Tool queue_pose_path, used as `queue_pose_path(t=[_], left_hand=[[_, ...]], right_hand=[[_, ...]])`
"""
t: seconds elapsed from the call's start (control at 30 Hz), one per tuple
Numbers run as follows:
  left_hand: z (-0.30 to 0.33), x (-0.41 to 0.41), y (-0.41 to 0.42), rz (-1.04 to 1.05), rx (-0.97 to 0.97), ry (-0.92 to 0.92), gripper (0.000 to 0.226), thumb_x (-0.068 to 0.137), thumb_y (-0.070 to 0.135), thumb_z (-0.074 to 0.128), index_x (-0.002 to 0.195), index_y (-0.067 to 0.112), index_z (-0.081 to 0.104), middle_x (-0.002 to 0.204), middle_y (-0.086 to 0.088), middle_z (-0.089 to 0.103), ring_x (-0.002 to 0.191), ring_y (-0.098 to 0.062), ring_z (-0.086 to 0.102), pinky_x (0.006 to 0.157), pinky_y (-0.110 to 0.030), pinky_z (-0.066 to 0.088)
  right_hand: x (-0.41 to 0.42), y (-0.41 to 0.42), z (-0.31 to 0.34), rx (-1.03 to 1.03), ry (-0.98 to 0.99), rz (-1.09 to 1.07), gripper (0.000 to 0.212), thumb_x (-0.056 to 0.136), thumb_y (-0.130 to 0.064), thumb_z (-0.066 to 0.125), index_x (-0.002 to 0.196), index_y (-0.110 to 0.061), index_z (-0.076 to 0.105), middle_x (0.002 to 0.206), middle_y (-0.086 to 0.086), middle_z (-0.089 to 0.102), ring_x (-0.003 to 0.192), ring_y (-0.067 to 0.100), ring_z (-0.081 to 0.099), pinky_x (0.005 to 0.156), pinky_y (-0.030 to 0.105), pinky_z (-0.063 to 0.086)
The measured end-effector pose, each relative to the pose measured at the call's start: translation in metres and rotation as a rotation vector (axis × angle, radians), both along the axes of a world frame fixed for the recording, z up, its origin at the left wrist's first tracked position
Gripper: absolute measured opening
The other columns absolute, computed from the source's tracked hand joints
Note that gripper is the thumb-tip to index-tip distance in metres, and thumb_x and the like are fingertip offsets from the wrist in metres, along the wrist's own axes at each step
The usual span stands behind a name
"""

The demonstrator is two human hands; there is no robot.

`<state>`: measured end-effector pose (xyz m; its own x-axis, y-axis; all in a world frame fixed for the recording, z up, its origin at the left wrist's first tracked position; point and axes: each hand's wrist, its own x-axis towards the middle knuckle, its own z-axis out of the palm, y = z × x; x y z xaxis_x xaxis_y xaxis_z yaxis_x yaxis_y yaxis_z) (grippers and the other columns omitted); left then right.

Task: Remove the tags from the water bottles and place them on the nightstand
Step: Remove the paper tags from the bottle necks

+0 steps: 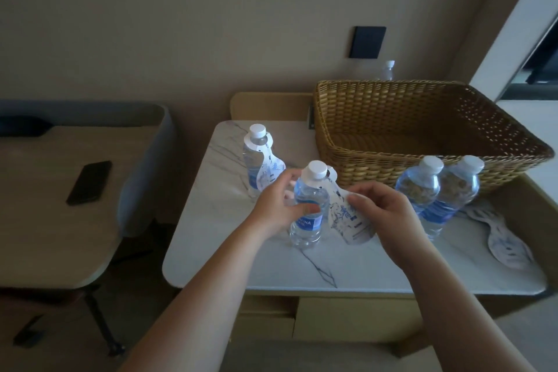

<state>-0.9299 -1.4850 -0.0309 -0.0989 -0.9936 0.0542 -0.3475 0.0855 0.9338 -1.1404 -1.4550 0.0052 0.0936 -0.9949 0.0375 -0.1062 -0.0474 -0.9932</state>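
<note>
A person's left hand (279, 205) grips the body of a water bottle (308, 208) standing on the marble surface (271, 263) of a nightstand, while the right hand (380, 214) pinches its paper neck tag (351, 220), the loop apparently still round the neck under the cap. The job likely goes best with the bottle held steady and the tag lifted up over the cap, not torn sideways. Removed tags (501, 238) lie at right beside two bare bottles (437, 193); one tagged bottle (256, 157) waits behind.

A beige wall (211, 24) carries a dark switch panel (367, 42). Left of the hands stands a wooden table (45, 205); the light is dim.
</note>
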Motion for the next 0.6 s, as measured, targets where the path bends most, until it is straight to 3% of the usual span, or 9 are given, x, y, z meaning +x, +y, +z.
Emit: queue_pose_path(t=[0.13,0.3,0.47,0.53,0.6], left_hand=[[0.002,-0.032,-0.006,-0.044,0.01,0.018,0.06,0.069,0.03,0.085,0.118,0.037,0.052,0.109,0.019,0.059,0.097,-0.003,0.057,0.074,-0.017,0.045],[0.0,-0.063,-0.012,-0.098,0.018,0.009,0.062,0.069,0.035,0.085,0.121,0.035,0.05,0.119,0.011,0.06,0.11,-0.011,0.057,0.087,-0.03,0.049],[0.002,-0.082,-0.01,-0.089,0.006,0.007,0.055,0.069,0.031,0.084,0.109,0.049,0.049,0.11,0.024,0.059,0.095,0.021,0.051,0.069,-0.003,0.04],[0.002,-0.088,-0.011,-0.093,0.006,0.025,0.057,0.069,0.028,0.085,0.107,0.049,0.049,0.11,0.021,0.059,0.093,0.018,0.054,0.068,-0.002,0.042],[0.001,-0.094,-0.015,-0.095,0.021,0.048,0.059,0.069,0.027,0.086,0.113,0.043,0.05,0.116,0.012,0.06,0.101,0.003,0.058,0.078,-0.015,0.048]], right_hand=[[-0.024,-0.004,0.014,-0.031,-0.014,-0.074,0.007,0.085,-0.017,0.066,0.089,-0.021,0.071,0.085,0.003,0.072,0.076,0.018,0.068,0.06,0.026,0.053],[-0.041,-0.012,0.026,-0.074,-0.048,-0.116,0.009,0.087,-0.012,0.064,0.094,-0.011,0.07,0.075,0.0,0.073,0.063,0.008,0.066,0.049,0.018,0.047],[-0.063,-0.017,0.027,-0.114,-0.044,-0.183,0.009,0.087,-0.016,0.065,0.093,-0.016,0.071,0.08,0.0,0.073,0.069,0.009,0.066,0.054,0.02,0.05],[-0.08,-0.016,0.024,-0.113,-0.094,-0.247,0.009,0.086,-0.017,0.066,0.093,-0.018,0.071,0.081,-0.001,0.072,0.071,0.008,0.065,0.055,0.024,0.052],[-0.101,-0.013,0.019,-0.107,-0.124,-0.301,0.009,0.085,-0.019,0.068,0.093,-0.02,0.072,0.085,0.002,0.072,0.074,0.012,0.066,0.06,0.027,0.055]])
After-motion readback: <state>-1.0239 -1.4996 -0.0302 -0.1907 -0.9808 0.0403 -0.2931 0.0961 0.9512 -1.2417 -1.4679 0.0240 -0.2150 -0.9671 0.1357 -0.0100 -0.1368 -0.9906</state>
